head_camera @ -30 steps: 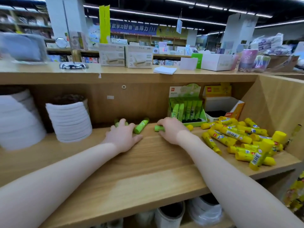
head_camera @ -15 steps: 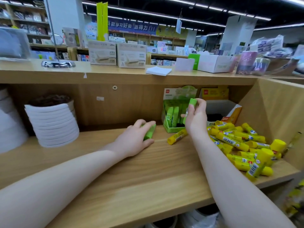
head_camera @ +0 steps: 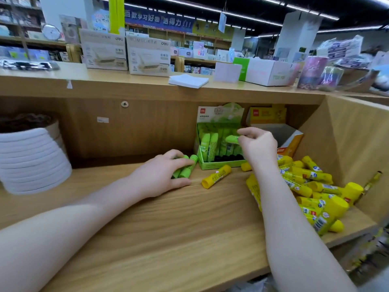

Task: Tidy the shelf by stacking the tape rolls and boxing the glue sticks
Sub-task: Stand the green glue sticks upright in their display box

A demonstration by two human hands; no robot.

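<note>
Right hand (head_camera: 257, 147) pinches a green glue stick (head_camera: 231, 139) over the green carton (head_camera: 219, 164) — left hand (head_camera: 162, 175) grips two smooth cylinders (head_camera: 186, 168).

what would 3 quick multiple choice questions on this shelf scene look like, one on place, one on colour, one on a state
1. Where does the green display box stand?
A. on the top counter
B. at the back of the shelf, left of the orange box
C. on the floor

2. What colour are the loose glue sticks heaped at the right?
A. yellow
B. blue
C. red

3. What is the right hand doing?
A. lying flat on the shelf
B. hanging idle
C. pinching a green glue stick over the green box

Answers: 1 B, it sits against the back panel; 2 A, their tubes and caps are yellow; 3 C, fingers curl round the stick above the box.
</note>
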